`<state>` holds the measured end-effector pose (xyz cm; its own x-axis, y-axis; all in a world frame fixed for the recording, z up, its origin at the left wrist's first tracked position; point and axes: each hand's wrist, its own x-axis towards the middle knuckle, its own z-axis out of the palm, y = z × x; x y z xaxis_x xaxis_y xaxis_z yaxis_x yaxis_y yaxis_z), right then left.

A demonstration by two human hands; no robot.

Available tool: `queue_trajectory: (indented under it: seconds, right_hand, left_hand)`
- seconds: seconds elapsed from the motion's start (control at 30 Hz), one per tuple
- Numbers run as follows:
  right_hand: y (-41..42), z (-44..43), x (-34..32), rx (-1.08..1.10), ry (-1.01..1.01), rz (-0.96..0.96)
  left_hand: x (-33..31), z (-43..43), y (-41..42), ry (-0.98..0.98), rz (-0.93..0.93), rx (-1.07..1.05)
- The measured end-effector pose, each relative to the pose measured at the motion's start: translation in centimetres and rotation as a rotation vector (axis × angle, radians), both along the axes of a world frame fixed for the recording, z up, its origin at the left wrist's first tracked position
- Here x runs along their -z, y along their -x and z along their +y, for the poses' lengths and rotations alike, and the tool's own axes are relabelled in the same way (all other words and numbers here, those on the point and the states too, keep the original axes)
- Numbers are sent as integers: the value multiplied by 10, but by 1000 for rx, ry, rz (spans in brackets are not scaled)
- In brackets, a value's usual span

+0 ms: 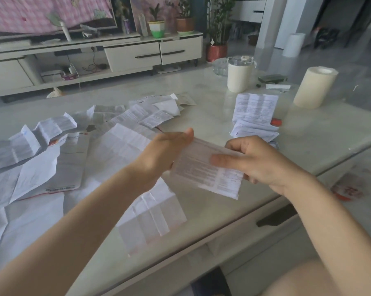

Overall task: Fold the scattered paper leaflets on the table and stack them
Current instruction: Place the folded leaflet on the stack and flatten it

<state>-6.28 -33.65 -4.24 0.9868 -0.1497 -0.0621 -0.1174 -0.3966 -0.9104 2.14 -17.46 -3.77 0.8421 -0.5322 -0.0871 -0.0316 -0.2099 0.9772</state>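
Left hand (167, 152) grips the left end of one leaflet (203, 174), thumb up along its top corner, fingers hidden behind the sheet. Right hand (263, 161) pinches the right end, with the thumb laid flat across the printed face and the fingers curled behind the top edge. The leaflet is held in the air over the near part of the table (212, 116), printed side to the camera. Its long axis runs left to right between the two hands and dips toward the lower right (motion blur, so the text is unreadable).

Just beyond the right hand is the stack (255, 112) of folded leaflets, flat on the table with its long axis pointing away from the person. Its lower sheets are fanned out and slightly untidy. A small red item (276, 121) touches the stack's right side.

Loose leaflets (52, 159) cover the left half of the table — unfolded, creased and overlapping, some with ridges standing up. One more open sheet (152, 218) lies flat under the left forearm, near the table's front edge.

Far side of the table: a cream tumbler (240, 76) with a clear lid, a glass dish (219, 66) behind it, and a cream paper roll (314, 88) upright to the right. Some dark and white small items (273, 79) lie between tumbler and roll — too small to identify. The space between the held leaflet and the stack is bare tabletop.
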Motion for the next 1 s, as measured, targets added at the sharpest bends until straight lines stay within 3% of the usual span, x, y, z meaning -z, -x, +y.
queue_trajectory:
  seconds: [0.13, 0.23, 0.37, 0.47, 0.57, 0.73, 0.87, 1.0]
  right_hand:
    - [1, -30, 1, 181, -229, -132]
    - [-9, -49, -5, 446, -355, -338]
    - [-30, -75, -10, 684, -287, -525]
    - [-40, -92, -8, 747, -144, -524]
    - [-44, -100, -3, 775, -125, -449]
    - [-29, -112, -2, 831, -429, -371]
    - [-19, -116, 0, 845, -614, -321]
    - [-16, -117, 4, 826, -651, -278]
  left_hand:
    - [-7, -43, -10, 39, -50, -45]
    - [-21, -82, -15, 94, -117, -31]
    - [-33, -125, -29, 43, -266, -17]
    - [-27, -146, -41, -94, -303, -8]
    - [-19, -148, -41, -169, -304, -16]
    - [1, -123, -43, -100, -279, 172]
    - [26, -115, -53, -243, -427, 241]
    - [36, -120, -55, -273, -664, 209]
